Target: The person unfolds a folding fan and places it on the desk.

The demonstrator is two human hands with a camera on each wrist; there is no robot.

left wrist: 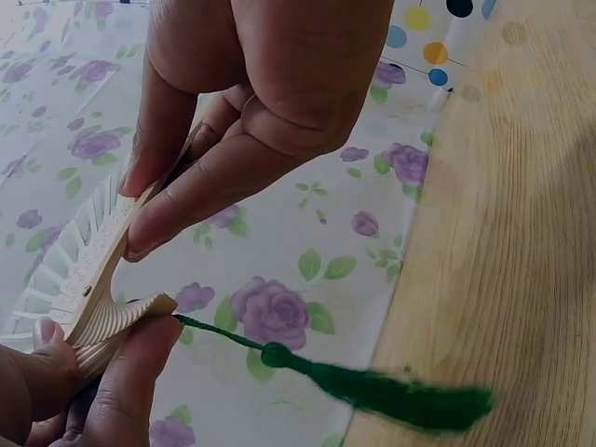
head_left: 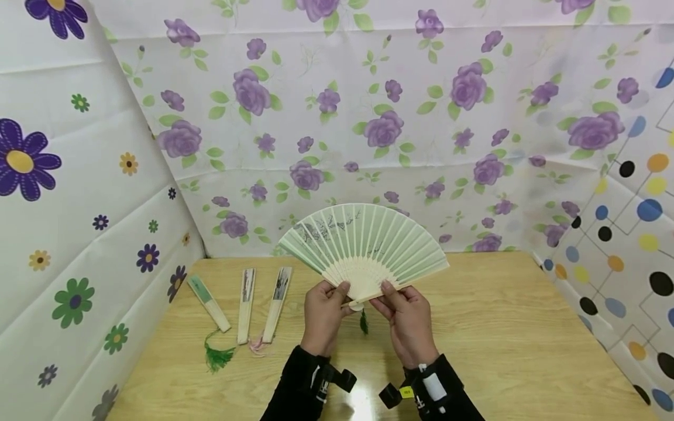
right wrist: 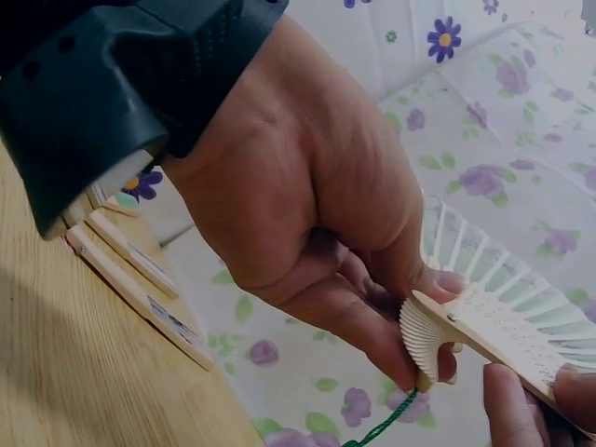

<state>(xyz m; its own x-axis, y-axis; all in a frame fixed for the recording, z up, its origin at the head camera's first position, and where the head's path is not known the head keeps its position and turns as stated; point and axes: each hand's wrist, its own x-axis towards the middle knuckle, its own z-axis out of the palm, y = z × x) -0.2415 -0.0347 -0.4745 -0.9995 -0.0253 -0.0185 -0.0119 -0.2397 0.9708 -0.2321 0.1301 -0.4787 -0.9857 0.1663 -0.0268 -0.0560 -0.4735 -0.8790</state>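
A pale green folding fan (head_left: 376, 234), spread wide with a dark branch-like print on its left part, is held up over the table. My left hand (head_left: 322, 313) pinches the ribs at its lower left, near the pivot end. My right hand (head_left: 413, 321) grips the outer stick on the right side between thumb and fingers. In the left wrist view, the ribs by the pivot (left wrist: 116, 326) lie stacked in a curve beside the left fingertips. From that end hangs a dark green tassel (left wrist: 400, 396).
Three folded fans lie at the table's left: a green-topped fan (head_left: 209, 303) with a green tassel (head_left: 217, 355), a middle fan (head_left: 246, 305) and a right fan (head_left: 277, 304), with a pink tassel (head_left: 257, 346) between these two. Patterned cloths surround the wooden table (head_left: 516, 339) on three sides.
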